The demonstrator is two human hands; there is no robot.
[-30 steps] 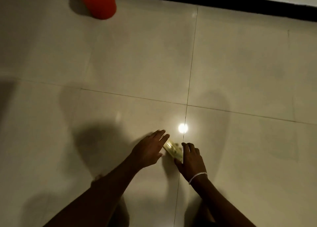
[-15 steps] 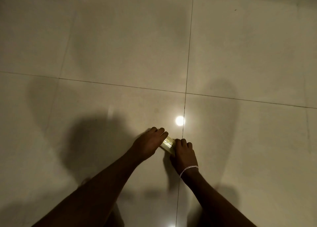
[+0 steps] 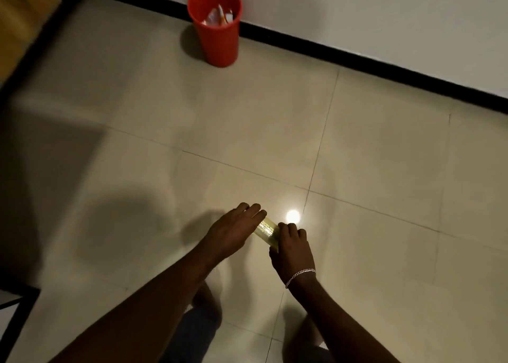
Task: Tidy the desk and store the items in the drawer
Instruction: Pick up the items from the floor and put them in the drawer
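The person is crouched over the tiled floor (image 3: 384,170), picking up a small yellow card (image 3: 266,230) that lies flat on the glossy tile, just beside a bright spot of reflected light (image 3: 292,215). The left hand (image 3: 236,229) lays straight fingers on one end of it. The right hand (image 3: 292,248), with a chain bracelet (image 3: 300,274) at the wrist, curls its fingers over the other end. The card looks thin, shiny and printed with fine lines, so I'd guess an edge must be lifted before it goes to the drawer. A red plastic bin (image 3: 217,33) holding scraps stands by the wall.
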